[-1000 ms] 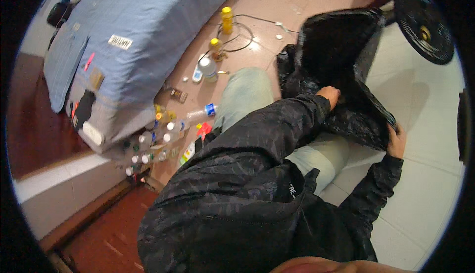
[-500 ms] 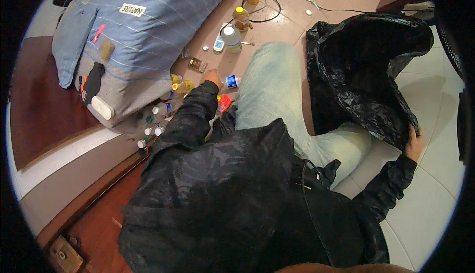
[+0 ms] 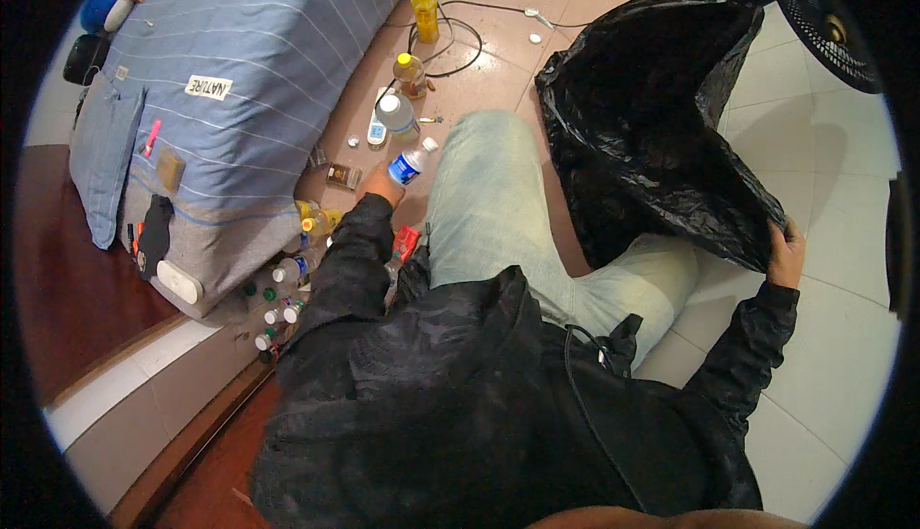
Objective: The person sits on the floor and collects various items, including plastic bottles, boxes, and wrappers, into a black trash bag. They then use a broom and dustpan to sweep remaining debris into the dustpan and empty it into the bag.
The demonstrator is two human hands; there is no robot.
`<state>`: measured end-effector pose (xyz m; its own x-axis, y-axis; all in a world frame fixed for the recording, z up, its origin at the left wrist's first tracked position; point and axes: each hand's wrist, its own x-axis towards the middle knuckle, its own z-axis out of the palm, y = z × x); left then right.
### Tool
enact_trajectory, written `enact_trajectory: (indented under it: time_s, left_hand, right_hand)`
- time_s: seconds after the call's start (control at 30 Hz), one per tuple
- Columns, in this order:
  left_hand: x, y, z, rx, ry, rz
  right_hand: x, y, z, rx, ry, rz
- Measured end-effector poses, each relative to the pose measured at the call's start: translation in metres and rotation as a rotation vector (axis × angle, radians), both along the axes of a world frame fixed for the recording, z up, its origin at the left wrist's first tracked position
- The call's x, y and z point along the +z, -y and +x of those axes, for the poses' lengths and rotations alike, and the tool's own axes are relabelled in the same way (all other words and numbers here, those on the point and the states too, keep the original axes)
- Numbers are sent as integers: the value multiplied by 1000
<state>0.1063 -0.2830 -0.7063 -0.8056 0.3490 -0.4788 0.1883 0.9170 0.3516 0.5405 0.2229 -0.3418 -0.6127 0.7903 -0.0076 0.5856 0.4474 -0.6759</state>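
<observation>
Head view. Left hand (image 3: 383, 184), mine: fingers closed on the lower end of a clear bottle (image 3: 407, 166), blue label, white cap tilted away from me, above the floor (image 3: 498, 67) near my left knee (image 3: 491, 131). Right hand (image 3: 788, 251), mine: gripping the rim of one black bag (image 3: 613, 194), mouth gaping. Beyond the left hand: one white remote (image 3: 377, 133), one amber bottle (image 3: 409, 77), one yellow bottle (image 3: 425, 19). Beside it: one brown box (image 3: 343, 175).

Bedcover patch (image 3: 209, 87): my 10 o'clock; one word, dark capitals on white, on the blue striped bedcover (image 3: 259, 35).
Bottle label (image 3: 404, 169): 11 o'clock; blue and white, on the clear bottle (image 3: 419, 155) in my left hand (image 3: 384, 185). Can't read its print.
White gadget (image 3: 377, 135): 11 o'clock; screen too small for me to read.
</observation>
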Motion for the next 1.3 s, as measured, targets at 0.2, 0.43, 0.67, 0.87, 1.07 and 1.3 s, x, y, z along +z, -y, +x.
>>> enact_trajectory:
  time_s: [0.2,0.43,0.67,0.87,1.07,1.3]
  left_hand:
    - [173,-32,3,-52,-336,459]
    - [291,-259,73,-554,-453,1076]
    - [254,-148,129,-451,-413,1192]
    - [183,90,71,58,-457,-138]
    - [123,161,99,259,-151,-180]
    - [45,139,96,131,-337,-197]
  right_hand:
    - [4,-4,1,-10,82,115]
    - [11,-15,4,-4,171,214]
    - [1,-41,24,104,217,192]
    - [-6,-46,32,-35,302,193]
    - [0,-46,46,-79,309,125]
    - [4,-36,42,-20,239,190]
